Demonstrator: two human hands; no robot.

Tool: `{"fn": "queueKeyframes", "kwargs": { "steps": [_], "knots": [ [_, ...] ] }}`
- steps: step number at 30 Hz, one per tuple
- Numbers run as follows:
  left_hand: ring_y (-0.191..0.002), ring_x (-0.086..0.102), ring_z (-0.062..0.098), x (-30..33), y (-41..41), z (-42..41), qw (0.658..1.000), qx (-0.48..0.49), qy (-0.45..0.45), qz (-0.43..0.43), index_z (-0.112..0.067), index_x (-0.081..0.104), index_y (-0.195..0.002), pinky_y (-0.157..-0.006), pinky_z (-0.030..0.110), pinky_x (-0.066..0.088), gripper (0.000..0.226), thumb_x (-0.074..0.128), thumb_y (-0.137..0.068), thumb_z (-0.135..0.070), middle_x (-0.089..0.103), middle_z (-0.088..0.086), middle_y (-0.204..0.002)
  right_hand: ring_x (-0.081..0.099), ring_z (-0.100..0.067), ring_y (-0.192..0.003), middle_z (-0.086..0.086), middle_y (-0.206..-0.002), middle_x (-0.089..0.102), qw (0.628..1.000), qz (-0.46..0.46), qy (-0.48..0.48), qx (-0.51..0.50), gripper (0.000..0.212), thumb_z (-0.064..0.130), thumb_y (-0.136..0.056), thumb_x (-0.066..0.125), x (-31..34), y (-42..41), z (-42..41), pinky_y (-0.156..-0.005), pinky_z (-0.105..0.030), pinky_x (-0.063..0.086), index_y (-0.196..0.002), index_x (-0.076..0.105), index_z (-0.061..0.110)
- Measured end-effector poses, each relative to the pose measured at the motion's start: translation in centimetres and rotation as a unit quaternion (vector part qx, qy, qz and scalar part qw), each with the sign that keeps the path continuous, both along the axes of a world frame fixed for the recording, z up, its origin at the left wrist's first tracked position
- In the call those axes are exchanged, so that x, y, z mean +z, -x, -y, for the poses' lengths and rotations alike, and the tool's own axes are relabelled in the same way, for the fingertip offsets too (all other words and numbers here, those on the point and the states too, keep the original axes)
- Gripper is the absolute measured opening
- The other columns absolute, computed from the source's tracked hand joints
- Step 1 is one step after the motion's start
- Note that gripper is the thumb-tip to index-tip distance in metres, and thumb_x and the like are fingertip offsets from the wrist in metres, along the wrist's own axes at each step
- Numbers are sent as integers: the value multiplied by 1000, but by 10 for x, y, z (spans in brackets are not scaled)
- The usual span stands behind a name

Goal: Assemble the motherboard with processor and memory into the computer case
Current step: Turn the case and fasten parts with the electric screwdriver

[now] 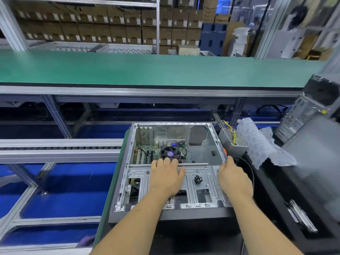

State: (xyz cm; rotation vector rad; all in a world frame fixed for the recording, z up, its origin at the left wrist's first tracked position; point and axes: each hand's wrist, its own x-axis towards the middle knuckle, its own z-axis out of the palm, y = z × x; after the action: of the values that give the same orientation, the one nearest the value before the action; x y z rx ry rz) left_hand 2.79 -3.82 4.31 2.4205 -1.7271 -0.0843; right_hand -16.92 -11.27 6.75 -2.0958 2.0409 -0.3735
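Observation:
An open grey computer case lies flat on the bench in front of me. Inside it, at the far left, sits the green motherboard with a black cooler fan on the processor. My left hand rests flat on the case's metal drive bracket, its fingertips reaching over the bar to the board's near edge by the fan. My right hand touches the case's right rim with straight fingers. The memory sticks cannot be made out.
A grey power supply with yellow wires and crumpled bubble wrap lie right of the case. More cases stand at the far right. A green conveyor belt runs across behind, roller rails to the left.

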Motion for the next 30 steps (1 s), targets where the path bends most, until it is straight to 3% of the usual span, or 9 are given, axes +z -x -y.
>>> {"fn": "queueKeyframes", "kwargs": {
  "steps": [4, 7, 10, 12, 16, 19, 25, 27, 30],
  "knots": [
    [-111, 48, 27, 4, 2, 0, 1000, 0, -10, -5, -29, 52, -125, -106, 48, 26, 47, 20, -99, -50, 57, 3, -120, 64, -38, -95, -16, -109, 68, 1000, 5, -20, 13, 43, 32, -107, 25, 3, 0, 1, -69, -40, 42, -145, 37, 15],
    [-109, 53, 28, 14, 0, 11, 999, -5, -34, -14, -25, 62, -101, -110, 51, 25, 52, 18, -99, -53, 64, 4, -111, 56, -34, -86, -12, -99, 62, 999, 7, -43, 9, 40, 33, -103, 30, 8, 1, 11, -69, -39, 42, -132, 48, 11],
    [-103, 55, 27, 30, -1, 39, 998, -19, -61, -11, -21, 67, -86, -110, 52, 26, 66, 13, -101, -56, 68, 7, -100, 53, -34, -87, -15, -111, 63, 998, 8, -58, 14, 46, 33, -99, 35, 17, -3, 33, -68, -39, 40, -139, 41, 11],
    [-97, 56, 28, 32, 2, 57, 997, -29, -67, -30, -20, 63, -80, -103, 51, 32, 64, 14, -102, -55, 68, 8, -95, 58, -37, -96, -18, -121, 62, 997, 28, -59, 29, 50, 33, -100, 36, 20, -11, 52, -71, -40, 41, -145, 33, 11],
    [-72, 56, 27, 18, 6, 72, 994, -11, -87, -68, -19, 52, -72, -75, 41, 45, 60, 18, -97, -60, 61, 2, -76, 59, -39, -111, -19, -130, 56, 994, 37, -60, 78, 56, 36, -105, 36, 16, -34, 83, -76, -42, 45, -154, 18, 16],
    [-77, 59, 29, 15, 2, 75, 989, 16, -118, -92, -21, 57, -76, -74, 39, 48, 61, 19, -90, -67, 61, 3, -82, 59, -37, -115, -19, -132, 56, 992, 2, -65, 108, 62, 34, -107, 37, 6, -41, 93, -79, -44, 50, -158, 5, 17],
    [-100, 59, 33, 25, -1, 83, 952, 40, -259, -160, -23, 53, -90, -96, 44, 46, 43, 27, -90, -57, 63, 13, -116, 59, -35, -112, -20, -129, 58, 988, -45, -66, 133, 75, 2, -99, 37, -3, -38, 98, -82, -41, 52, -159, -6, 13],
    [-103, 58, 30, 26, 2, 84, 938, 30, -289, -190, -19, 60, -103, -94, 39, 43, 45, 28, -95, -51, 61, 15, -124, 58, -37, -111, -21, -128, 56, 988, -26, -76, 130, 76, 0, -98, 36, -3, -32, 97, -79, -43, 50, -160, -5, 17],
    [-98, 50, 28, 19, 8, 81, 927, -9, -314, -206, -12, 60, -117, -87, 37, 36, 45, 28, -100, -39, 57, 17, -131, 56, -34, -90, -18, -126, 55, 991, 3, -77, 113, 74, 2, -99, 37, -8, -20, 92, -67, -40, 42, -160, -1, 22]
  ]
}}
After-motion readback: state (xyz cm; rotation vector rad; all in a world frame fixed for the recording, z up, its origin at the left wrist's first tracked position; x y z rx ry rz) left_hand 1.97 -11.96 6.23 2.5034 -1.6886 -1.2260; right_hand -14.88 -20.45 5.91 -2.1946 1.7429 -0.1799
